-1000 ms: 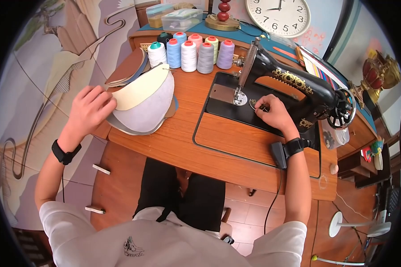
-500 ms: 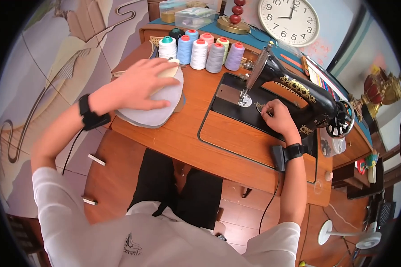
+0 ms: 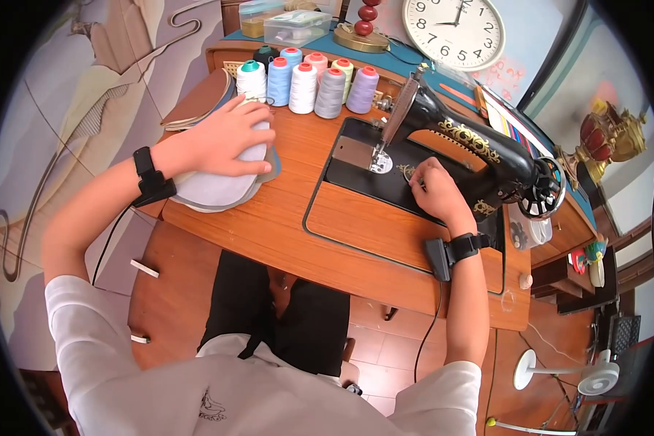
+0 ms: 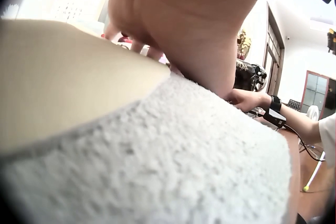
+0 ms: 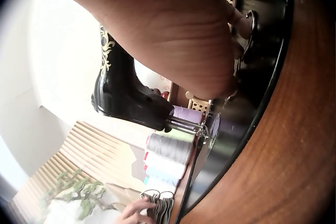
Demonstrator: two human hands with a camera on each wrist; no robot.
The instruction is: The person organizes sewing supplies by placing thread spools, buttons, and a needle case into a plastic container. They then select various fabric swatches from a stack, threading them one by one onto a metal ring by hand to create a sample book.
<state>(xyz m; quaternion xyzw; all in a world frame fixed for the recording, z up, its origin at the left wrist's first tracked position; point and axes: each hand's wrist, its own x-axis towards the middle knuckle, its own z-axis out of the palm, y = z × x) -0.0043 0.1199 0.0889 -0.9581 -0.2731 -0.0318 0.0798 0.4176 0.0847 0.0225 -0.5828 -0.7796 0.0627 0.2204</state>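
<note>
My left hand (image 3: 224, 139) lies with spread fingers across a stack of pale, curved pieces (image 3: 214, 192) at the table's left. The left wrist view has the palm (image 4: 178, 29) above a cream piece (image 4: 68, 82) and a fuzzy grey-white piece (image 4: 157, 155). Over the sewing machine's black bed, my right hand (image 3: 439, 195) has curled fingers round a small metal tool; its ring handle (image 5: 253, 32) shows beside the fingers in the right wrist view. The rest of the tool is mostly hidden.
Several thread spools (image 3: 303, 89) stand behind the stack. The black sewing machine (image 3: 461, 127) rises behind the right hand, its handwheel (image 3: 548, 187) at the right. Brown pieces (image 3: 200, 100) lie at the far left. A clock (image 3: 454, 29) is at the back.
My left hand has moved from the stack's left edge onto its top, spreading its fingers and covering much of the cream piece. The right hand stays over the machine bed with the metal tool.
</note>
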